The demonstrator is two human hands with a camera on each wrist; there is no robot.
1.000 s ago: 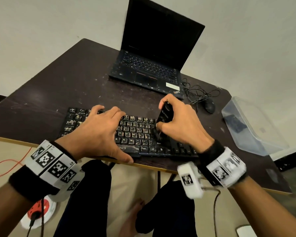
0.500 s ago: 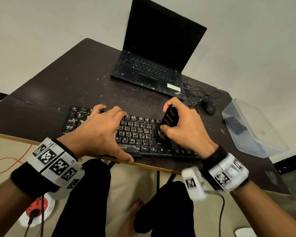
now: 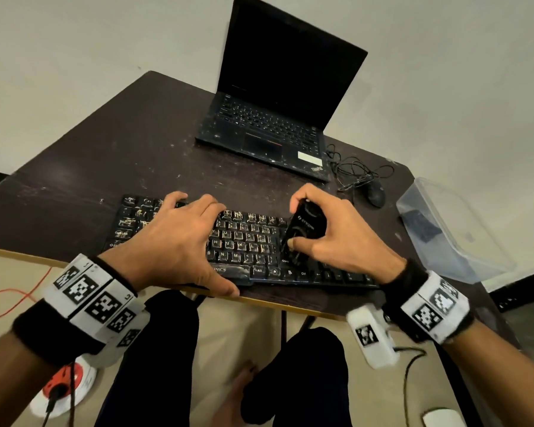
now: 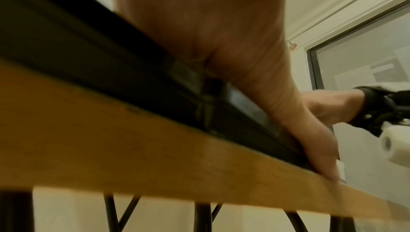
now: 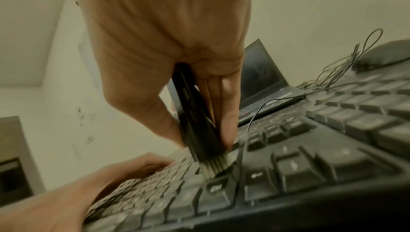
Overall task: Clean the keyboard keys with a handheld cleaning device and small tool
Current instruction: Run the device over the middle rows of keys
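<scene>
A dusty black keyboard lies along the table's front edge. My left hand rests flat over its left half, fingers reaching the back row and the thumb lying straight against the front rim. My right hand grips a black handheld cleaning device held nearly upright over the keyboard's right-middle part. In the right wrist view the device is pinched between thumb and fingers, and its pale bristles press down between the keys. No separate small tool is in view.
An open black laptop stands behind the keyboard on the dark table. A wired mouse with tangled cable lies at the right, beside a clear plastic box. My knees sit under the table edge.
My right hand has shifted the cleaning device slightly to the right over the keys. My left hand has stayed in place on the keyboard.
</scene>
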